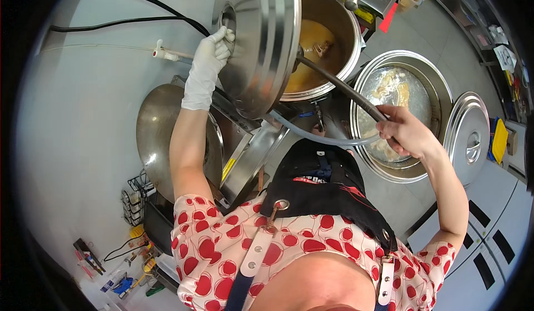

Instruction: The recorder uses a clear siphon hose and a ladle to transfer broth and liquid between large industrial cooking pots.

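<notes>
My left hand (215,56), in a white glove, grips the recessed handle of a large steel pot lid (258,48), tilted on edge beside a tall stockpot (354,61) with brown broth (308,69) inside. My bare right hand (402,131) is closed around the end of a long metal rod (342,86), whose far end runs toward the lid's inner side; its tip is hidden. A clear hose (321,139) curves from under the lid to the right hand. Beyond that hand stands a second stockpot (358,144) holding pale pieces in liquid.
Another lid (471,144) leans at the second pot's right. A big wok (162,136) stands on edge by the wall at left. Black cables (146,18) and a small valve (164,53) are on the wall. White cabinets (492,211) stand at lower right.
</notes>
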### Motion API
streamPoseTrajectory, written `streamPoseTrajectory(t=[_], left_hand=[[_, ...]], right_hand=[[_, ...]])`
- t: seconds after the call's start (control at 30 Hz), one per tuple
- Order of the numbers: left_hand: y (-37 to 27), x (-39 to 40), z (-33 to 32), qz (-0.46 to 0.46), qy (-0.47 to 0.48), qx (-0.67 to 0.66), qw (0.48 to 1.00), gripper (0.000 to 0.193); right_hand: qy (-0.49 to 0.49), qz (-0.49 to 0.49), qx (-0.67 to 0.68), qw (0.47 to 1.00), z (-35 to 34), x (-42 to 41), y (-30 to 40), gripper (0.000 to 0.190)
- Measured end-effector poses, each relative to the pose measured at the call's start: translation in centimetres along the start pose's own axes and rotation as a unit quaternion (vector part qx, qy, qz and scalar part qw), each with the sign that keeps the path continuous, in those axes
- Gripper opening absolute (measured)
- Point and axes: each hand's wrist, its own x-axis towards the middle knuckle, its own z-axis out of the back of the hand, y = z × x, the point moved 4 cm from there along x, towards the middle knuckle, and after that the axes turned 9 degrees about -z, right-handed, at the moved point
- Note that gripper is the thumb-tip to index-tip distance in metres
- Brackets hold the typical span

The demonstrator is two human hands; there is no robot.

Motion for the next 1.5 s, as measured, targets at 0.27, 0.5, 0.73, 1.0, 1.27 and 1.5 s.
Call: streamPoseTrajectory(t=[0.27,0.5,0.73,1.0,1.27,1.5], left_hand=[[4.5,1.3,3.5,0.000,-0.034,0.063,0.997,0.017],[5.9,2.6,2.2,0.006,-0.013,0.073,0.997,0.017],[7.3,3.8,0.8,0.007,-0.114,0.200,0.973,0.012],[9.5,7.0,3.1,0.017,-0.127,0.251,0.959,0.013],[8.6,9.3,2.6,0.013,-0.145,0.334,0.931,0.013],[6.0,8.7,2.8,-0.041,-0.170,0.546,0.819,0.021]], right_hand=[[-0.045,0.027,-0.139,0.989,-0.8,-3.4,-1.1,0.051],[-0.067,0.134,-0.272,0.951,-0.4,-6.4,-0.7,0.034],[-0.068,0.147,-0.384,0.909,-0.4,-7.3,-1.1,0.032],[-0.071,0.165,-0.390,0.903,-0.4,-7.4,-2.2,0.037],[-0.075,0.172,-0.398,0.898,-0.4,-7.4,-2.6,0.036],[-0.068,0.161,-0.402,0.899,-0.7,-7.4,-2.7,0.037]])
